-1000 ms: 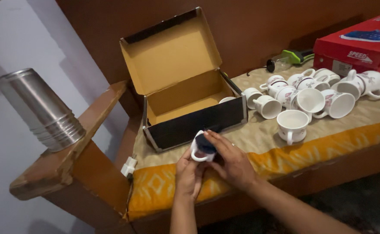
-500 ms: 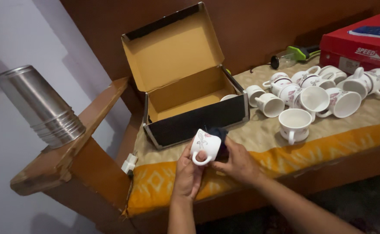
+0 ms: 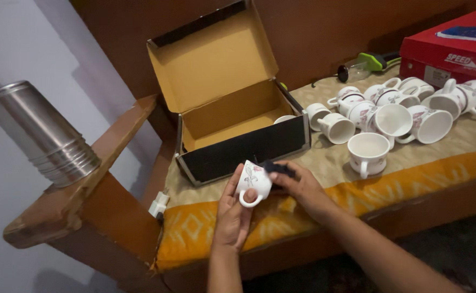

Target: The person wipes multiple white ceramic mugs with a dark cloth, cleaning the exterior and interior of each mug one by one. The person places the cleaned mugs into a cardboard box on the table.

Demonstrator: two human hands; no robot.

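My left hand (image 3: 232, 214) holds a white cup (image 3: 252, 181) with a small floral print, tilted on its side with the handle toward me. My right hand (image 3: 301, 186) presses a dark cloth (image 3: 276, 167) against the cup's mouth. Both hands hover over the yellow-edged bed cover, just in front of an open cardboard shoe box (image 3: 232, 116) with a black front wall. A white cup's rim shows inside the box at its right end.
Several more white cups (image 3: 395, 116) lie and stand to the right on the patterned cover. A red shoe box (image 3: 455, 51) sits at the far right. A steel canister (image 3: 40, 133) stands on the wooden armrest at left. A white plug (image 3: 159, 205) lies by the cover's corner.
The cup has been turned in my left hand, its handle now facing down toward me, while my right hand shifted the cloth to its mouth. Both hands stayed in front of the box.
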